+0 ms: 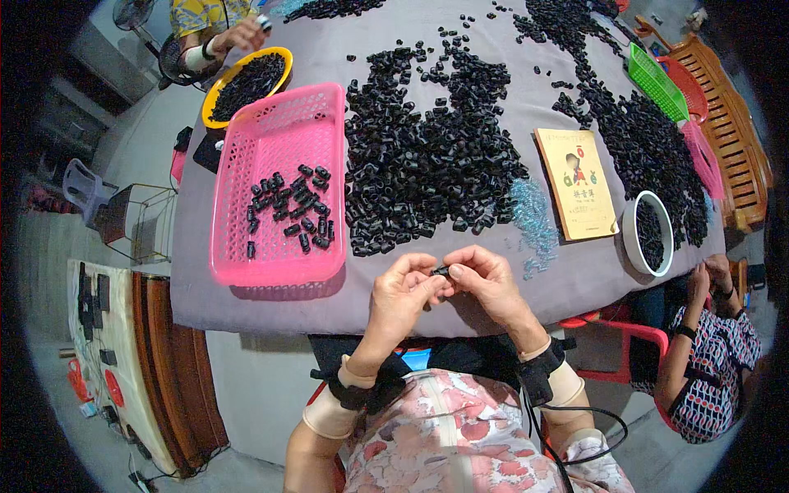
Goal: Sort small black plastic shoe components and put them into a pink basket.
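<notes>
Left grip (404, 289) beside right grip (486, 283)

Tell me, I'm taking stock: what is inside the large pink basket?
The large pink basket holds a loose pile of small black cylindrical pieces, mostly in its nearer part. Whatever lies beneath the pile is covered and cannot be seen.

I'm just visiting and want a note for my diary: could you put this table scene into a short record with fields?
Left hand: fingertips at a small black piece; hand
Right hand: thumb and fingers at the same piece
Table: grey cloth
Ahead: heap of black pieces
Left: pink basket holding some black pieces; yellow bowl of black pieces beyond
Right: clear bluish bits, booklet, white bowl of black pieces
Others: two people, partly visible
</notes>
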`<state>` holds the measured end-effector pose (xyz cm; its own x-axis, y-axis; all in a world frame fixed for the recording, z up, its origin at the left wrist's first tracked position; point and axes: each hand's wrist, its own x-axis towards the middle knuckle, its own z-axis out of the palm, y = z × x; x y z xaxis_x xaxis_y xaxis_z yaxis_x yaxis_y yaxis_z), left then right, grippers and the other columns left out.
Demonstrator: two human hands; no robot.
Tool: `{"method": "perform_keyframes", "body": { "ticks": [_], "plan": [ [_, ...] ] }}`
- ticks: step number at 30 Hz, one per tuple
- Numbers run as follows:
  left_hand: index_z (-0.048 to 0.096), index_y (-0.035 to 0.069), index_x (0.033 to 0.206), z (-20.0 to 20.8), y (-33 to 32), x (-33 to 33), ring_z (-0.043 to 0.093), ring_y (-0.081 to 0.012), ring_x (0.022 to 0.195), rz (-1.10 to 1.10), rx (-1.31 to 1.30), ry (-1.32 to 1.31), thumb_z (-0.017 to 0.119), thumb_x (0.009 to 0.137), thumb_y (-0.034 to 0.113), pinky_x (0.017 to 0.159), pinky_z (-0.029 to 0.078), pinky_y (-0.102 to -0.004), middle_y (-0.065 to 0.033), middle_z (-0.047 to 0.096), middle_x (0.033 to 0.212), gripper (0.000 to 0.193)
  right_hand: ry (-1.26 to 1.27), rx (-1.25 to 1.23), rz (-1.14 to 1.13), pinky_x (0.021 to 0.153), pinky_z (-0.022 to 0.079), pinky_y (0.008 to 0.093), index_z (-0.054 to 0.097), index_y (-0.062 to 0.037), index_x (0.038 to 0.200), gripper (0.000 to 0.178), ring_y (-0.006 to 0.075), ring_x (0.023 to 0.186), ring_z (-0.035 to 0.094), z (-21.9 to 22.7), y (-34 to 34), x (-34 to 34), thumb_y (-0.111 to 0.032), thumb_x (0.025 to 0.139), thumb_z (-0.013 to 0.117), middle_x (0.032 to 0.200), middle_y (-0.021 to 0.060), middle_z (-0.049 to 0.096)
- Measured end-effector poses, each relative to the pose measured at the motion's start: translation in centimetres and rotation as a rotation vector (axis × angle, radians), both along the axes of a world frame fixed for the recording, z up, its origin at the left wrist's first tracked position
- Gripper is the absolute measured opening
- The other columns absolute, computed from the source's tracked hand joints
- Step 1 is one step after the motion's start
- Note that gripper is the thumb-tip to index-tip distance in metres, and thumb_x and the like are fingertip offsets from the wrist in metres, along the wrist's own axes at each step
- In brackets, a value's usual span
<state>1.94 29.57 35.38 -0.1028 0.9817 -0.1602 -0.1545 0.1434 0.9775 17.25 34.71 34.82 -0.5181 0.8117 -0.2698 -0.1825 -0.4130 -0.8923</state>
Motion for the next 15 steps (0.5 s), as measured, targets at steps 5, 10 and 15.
{"method": "perform_keyframes", "body": {
  "ticks": [5, 10, 15],
  "plan": [
    [0.053, -0.003, 0.107, -1.4, -0.4, -0.3, 0.063, -0.0136, 0.068, -0.004, -0.119, -0.267, 0.060, 0.085, 0.003, 0.056, 0.052, -0.0218, -0.0105, 0.063, 0.079, 0.023, -0.005, 0.067, -0.037, 0.069, 0.051, 0.0242, 0.058, 0.0008, 0.100, 0.015, 0.0099, 0.076, 0.060, -0.7, -0.4, 0.0, -0.005, 0.086, 0.059, 0.086, 0.0051, 0.062],
    [0.055, -0.002, 0.110, -2.5, -0.5, -0.5, 0.061, -0.0136, 0.066, 0.056, -0.122, -0.366, 0.058, 0.087, 0.006, 0.056, 0.050, -0.0221, -0.0089, 0.063, 0.079, 0.025, -0.022, 0.171, -0.091, 0.069, 0.050, 0.0238, 0.058, 0.0005, 0.100, 0.018, 0.0093, 0.075, 0.059, -0.9, -0.9, -0.7, -0.001, 0.083, 0.062, 0.089, 0.0050, 0.063],
    [0.056, 0.000, 0.112, -2.1, -0.1, -0.6, 0.058, -0.0113, 0.063, 0.069, -0.172, -0.495, 0.054, 0.091, 0.012, 0.053, 0.048, -0.0213, -0.0073, 0.063, 0.080, 0.025, -0.003, 0.233, -0.051, 0.067, 0.049, 0.0226, 0.058, 0.0000, 0.101, 0.020, 0.0082, 0.075, 0.058, -1.2, -0.8, -1.1, -0.001, 0.081, 0.064, 0.088, 0.0033, 0.061]
  ]
}}
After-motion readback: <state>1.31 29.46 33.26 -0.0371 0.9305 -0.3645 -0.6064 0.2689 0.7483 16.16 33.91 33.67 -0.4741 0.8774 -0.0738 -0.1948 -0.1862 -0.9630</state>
